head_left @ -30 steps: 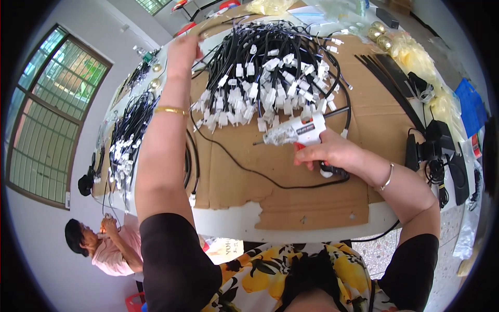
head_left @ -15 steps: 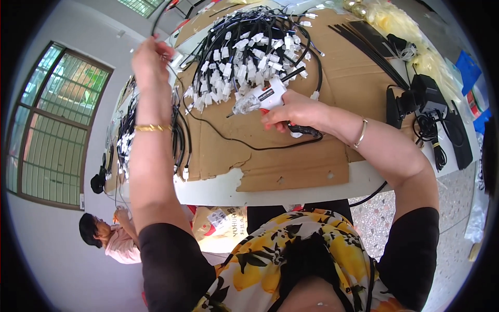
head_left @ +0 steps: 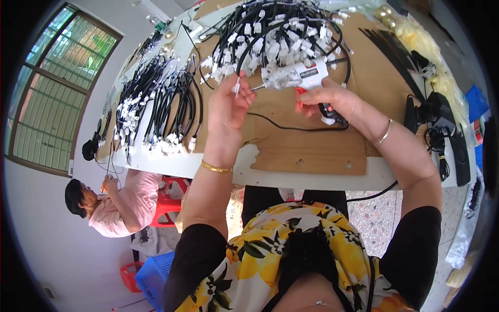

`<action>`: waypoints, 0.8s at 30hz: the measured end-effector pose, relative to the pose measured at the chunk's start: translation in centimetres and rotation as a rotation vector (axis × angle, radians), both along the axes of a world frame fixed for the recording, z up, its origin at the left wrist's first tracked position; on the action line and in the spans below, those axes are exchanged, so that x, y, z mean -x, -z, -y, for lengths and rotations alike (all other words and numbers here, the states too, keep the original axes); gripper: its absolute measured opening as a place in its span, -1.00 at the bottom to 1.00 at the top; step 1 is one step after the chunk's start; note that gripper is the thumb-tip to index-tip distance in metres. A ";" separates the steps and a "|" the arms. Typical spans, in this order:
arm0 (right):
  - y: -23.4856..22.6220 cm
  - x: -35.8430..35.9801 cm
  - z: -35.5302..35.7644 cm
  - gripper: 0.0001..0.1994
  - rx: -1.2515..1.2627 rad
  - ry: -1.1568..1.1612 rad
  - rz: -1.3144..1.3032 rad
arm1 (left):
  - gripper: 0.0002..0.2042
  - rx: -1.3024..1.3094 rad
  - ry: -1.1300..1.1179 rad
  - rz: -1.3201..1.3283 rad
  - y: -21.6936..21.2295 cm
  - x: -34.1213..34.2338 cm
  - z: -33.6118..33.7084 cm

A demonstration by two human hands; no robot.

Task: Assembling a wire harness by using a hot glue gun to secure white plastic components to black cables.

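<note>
My right hand (head_left: 332, 100) grips a white hot glue gun (head_left: 311, 76) with a red trigger and a clear wrapping round its front. Its metal nozzle points left, close to the fingers of my left hand (head_left: 230, 101). Pinched in those fingers is a black cable (head_left: 240, 63) with a white connector (head_left: 237, 87) at its end. Whether the nozzle touches the connector, I cannot tell. Just beyond both hands lies a large heap of black cables with white connectors (head_left: 283, 44). A thin black cord (head_left: 291, 128) runs across the cardboard under the gun.
Torn cardboard (head_left: 312, 156) covers part of the white table (head_left: 208, 167). More bundled cables (head_left: 174, 112) lie left. Black strips (head_left: 387, 60), a black stand-like device (head_left: 431, 106) and yellowish plastic bags (head_left: 410, 41) occupy the right. A person (head_left: 125, 203) in pink sits at the left.
My left hand has come from the far left back to the gun's nozzle, bringing the cable end. The view has shifted, showing more of the seated person and the left cable bundles.
</note>
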State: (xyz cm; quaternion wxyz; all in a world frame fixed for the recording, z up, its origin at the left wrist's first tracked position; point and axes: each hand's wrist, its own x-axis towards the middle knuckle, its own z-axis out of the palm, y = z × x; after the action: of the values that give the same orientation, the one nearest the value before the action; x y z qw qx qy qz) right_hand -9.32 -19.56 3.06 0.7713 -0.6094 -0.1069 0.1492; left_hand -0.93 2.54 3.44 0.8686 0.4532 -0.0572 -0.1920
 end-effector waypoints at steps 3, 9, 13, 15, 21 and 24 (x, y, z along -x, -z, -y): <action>0.9 -0.3 0.1 -0.69 -0.010 0.036 -0.029 | -0.86 0.097 0.036 0.087 -0.5 0.8 0.3; 0.8 0.0 0.2 -0.71 -0.093 0.012 -0.074 | -0.88 -0.080 0.173 0.322 -2.9 -0.2 1.4; 0.1 0.4 -0.2 -0.73 -0.101 0.039 -0.079 | -0.89 -0.319 0.077 0.252 -3.0 -1.5 1.9; 0.1 0.3 -0.2 -0.74 -0.106 0.022 -0.081 | -0.89 -0.369 0.014 0.252 -2.8 -3.2 1.2; 0.1 -0.2 0.3 -0.69 -0.108 -0.056 -0.076 | -0.87 -0.571 -0.189 0.186 -4.1 -5.0 2.2; 0.6 -0.4 0.3 -0.69 -0.120 -0.050 -0.100 | -0.85 -0.640 -0.152 0.270 -4.9 -3.9 3.6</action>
State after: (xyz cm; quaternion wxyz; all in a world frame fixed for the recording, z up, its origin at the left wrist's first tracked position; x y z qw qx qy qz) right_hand -8.92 -19.88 2.46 0.8068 -0.5512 -0.0920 0.1920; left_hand 2.98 -1.02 8.34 0.6790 0.7267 -0.0745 -0.0732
